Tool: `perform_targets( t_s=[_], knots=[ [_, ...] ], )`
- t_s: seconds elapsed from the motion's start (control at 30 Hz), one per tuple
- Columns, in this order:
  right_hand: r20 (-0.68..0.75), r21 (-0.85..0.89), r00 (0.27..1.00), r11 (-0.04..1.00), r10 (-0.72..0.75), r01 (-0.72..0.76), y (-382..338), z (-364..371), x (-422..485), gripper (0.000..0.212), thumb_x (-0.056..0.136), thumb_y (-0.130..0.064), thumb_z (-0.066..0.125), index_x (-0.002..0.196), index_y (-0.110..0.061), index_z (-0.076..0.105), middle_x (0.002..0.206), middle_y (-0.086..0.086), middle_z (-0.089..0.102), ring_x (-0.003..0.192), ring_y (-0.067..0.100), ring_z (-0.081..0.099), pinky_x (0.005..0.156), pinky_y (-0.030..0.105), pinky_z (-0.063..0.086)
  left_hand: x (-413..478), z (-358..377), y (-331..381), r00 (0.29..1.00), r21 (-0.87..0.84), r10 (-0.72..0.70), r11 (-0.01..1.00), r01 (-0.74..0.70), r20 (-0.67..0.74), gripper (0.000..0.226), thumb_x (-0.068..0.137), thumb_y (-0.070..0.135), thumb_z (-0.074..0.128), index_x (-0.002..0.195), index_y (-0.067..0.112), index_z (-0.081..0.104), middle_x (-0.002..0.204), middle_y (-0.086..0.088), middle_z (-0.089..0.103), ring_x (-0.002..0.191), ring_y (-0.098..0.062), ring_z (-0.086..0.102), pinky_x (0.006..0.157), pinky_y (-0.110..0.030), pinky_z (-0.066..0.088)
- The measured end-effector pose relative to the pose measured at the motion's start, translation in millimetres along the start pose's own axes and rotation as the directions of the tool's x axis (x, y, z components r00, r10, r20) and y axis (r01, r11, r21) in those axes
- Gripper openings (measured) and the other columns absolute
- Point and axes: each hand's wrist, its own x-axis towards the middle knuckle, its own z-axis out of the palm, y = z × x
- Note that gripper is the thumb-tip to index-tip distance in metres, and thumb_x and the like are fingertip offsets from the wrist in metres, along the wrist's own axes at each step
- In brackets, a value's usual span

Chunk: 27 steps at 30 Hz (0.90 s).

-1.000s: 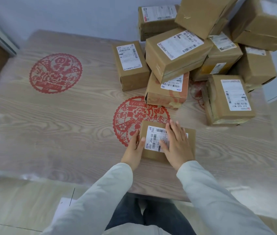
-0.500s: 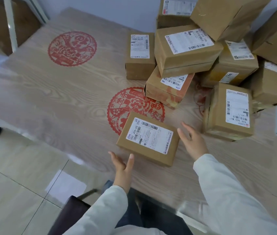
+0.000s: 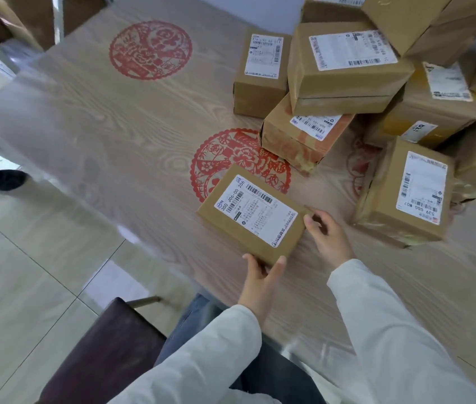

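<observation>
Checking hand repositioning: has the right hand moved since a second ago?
Yes. The right hand slid rightward off the label to the right end of the labelled box, which stayed on the red paper-cut.

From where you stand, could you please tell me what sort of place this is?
Likely a parcel sorting or mailroom area: a heap of labelled cardboard boxes, one barcoded parcel on a wood-grain table.

We note labelled parcel (image 3: 253, 217) flat on table (image 3: 114, 141); left hand (image 3: 261, 279) grips its 6 o'clock corner, right hand (image 3: 328, 233) its 3 o'clock corner; parcel pile (image 3: 347, 68) at 1 o'clock.
</observation>
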Motion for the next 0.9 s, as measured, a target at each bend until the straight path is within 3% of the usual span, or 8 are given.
perform_targets(
  t_s=[0.17, 0.3, 0.47, 0.63, 0.77, 0.9],
  knots=[
    [-0.015, 0.066, 1.000, 0.998, -0.016, 0.017, 0.3, 4.3, -4.7, 0.019, 0.095, -0.022, 0.056, 0.114, -0.022, 0.058, 0.107, -0.008, 0.063, 0.106, 0.009, 0.058, 0.087, 0.016, 0.041, 2.1, -5.9, 0.7, 0.997, 0.076, 0.040, 0.997, -0.035, -0.070, 0.090, 0.090, 0.037, 0.059, 0.153, 0.021, -0.002, 0.120, 0.020, 0.050, 0.112, 0.001, 0.048, 0.110, -0.027, 0.029],
    [-0.054, 0.097, 0.998, 0.995, -0.033, 0.038, -8.3, 9.9, -7.3, 0.024, 0.094, -0.019, 0.057, 0.117, -0.015, 0.058, 0.107, -0.007, 0.062, 0.102, 0.007, 0.057, 0.076, -0.001, 0.040, 4.2, -13.0, 10.3, 0.990, 0.099, 0.099, 0.991, -0.089, -0.096, 0.076, 0.098, 0.022, 0.051, 0.154, 0.019, 0.000, 0.142, 0.012, 0.043, 0.128, -0.004, 0.040, 0.115, -0.028, 0.025],
    [-0.080, 0.140, 0.996, 0.989, -0.035, 0.046, -23.2, 20.3, -5.9, 0.026, 0.093, -0.021, 0.059, 0.117, -0.013, 0.058, 0.109, -0.009, 0.063, 0.096, -0.006, 0.057, 0.076, -0.002, 0.040, 3.6, -27.2, 32.4, 0.981, 0.119, 0.178, 0.979, -0.168, -0.083, 0.067, 0.100, 0.018, 0.047, 0.154, 0.020, 0.007, 0.118, 0.037, 0.035, 0.122, 0.006, 0.034, 0.103, -0.015, 0.024],
    [-0.124, 0.157, 0.992, 0.987, -0.016, 0.036, -45.8, 39.6, 2.0, 0.020, 0.092, -0.024, 0.061, 0.110, -0.016, 0.058, 0.098, -0.017, 0.062, 0.086, -0.017, 0.054, 0.070, -0.003, 0.038, 13.4, -54.7, 55.4, 0.974, 0.136, 0.220, 0.968, -0.213, -0.043, 0.064, 0.100, 0.018, 0.046, 0.153, 0.021, 0.011, 0.137, 0.023, 0.035, 0.124, 0.007, 0.030, 0.102, -0.014, 0.022],
    [-0.156, 0.157, 0.988, 0.987, 0.006, 0.019, -71.1, 68.2, 14.2, 0.022, 0.091, -0.027, 0.062, 0.108, -0.015, 0.058, 0.099, -0.010, 0.063, 0.089, -0.007, 0.057, 0.068, -0.002, 0.040, 26.1, -87.7, 84.1, 0.968, 0.133, 0.249, 0.961, -0.244, -0.019, 0.060, 0.100, 0.021, 0.046, 0.153, 0.023, 0.018, 0.154, 0.018, 0.018, 0.124, 0.011, 0.023, 0.101, -0.012, 0.021],
    [-0.176, 0.185, 0.983, 0.983, 0.055, -0.022, -105.9, 114.2, 30.5, 0.018, 0.090, -0.029, 0.062, 0.104, -0.018, 0.057, 0.097, -0.009, 0.062, 0.087, -0.001, 0.058, 0.075, 0.011, 0.045, 42.8, -137.7, 123.1, 0.965, 0.128, 0.263, 0.957, -0.261, 0.001, 0.058, 0.100, 0.021, 0.046, 0.152, 0.024, 0.020, 0.122, 0.042, 0.030, 0.104, 0.029, 0.032, 0.095, -0.007, 0.024]
  ],
)
